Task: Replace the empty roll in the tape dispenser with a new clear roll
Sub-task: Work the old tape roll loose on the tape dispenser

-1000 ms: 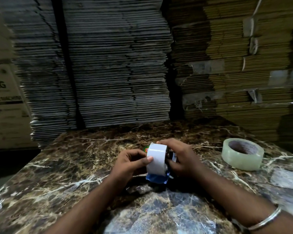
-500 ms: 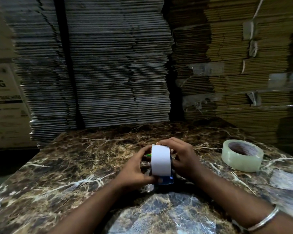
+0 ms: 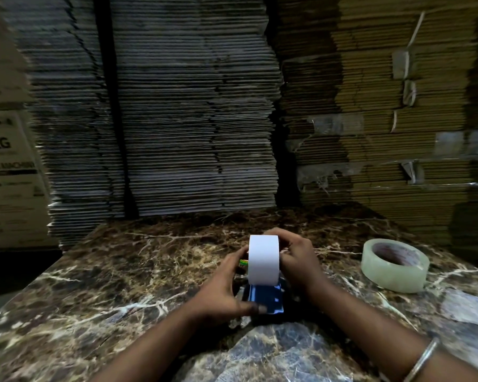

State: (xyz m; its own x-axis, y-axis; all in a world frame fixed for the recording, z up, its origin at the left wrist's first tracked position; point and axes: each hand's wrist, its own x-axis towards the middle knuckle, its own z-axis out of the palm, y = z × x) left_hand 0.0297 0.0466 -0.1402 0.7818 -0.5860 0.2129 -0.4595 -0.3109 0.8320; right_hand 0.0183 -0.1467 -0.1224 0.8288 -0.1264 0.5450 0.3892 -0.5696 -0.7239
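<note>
My right hand [image 3: 295, 260] curls its fingers over the top and far side of the bare white cardboard core [image 3: 263, 260], pinching it where it stands on edge. My left hand [image 3: 226, 288] wraps the near left side of that core, thumb lying along the blue plastic tape dispenser [image 3: 265, 299] beneath it; I cannot tell exactly what the hidden fingertips of that hand press on. The core sits in the dispenser, directly between my two hands, and I take it as my landmark.

I judge I am at the removal step: the spent core is seated in the dispenser and has not yet come free. The next move calls for holding the blue frame steady with the left hand and drawing the core sideways off its hub with the right.

The core is matte, smooth and cylindrical, with no tape visible on it. To its right and well apart lies the new clear tape roll [image 3: 395, 266], flat on its side, glossy and pale greenish, untouched. Both rest on a polished brown marble tabletop [image 3: 122, 285] veined in white. Behind the core rise stacks of flattened corrugated cardboard [image 3: 193, 119], ridged edges showing.
</note>
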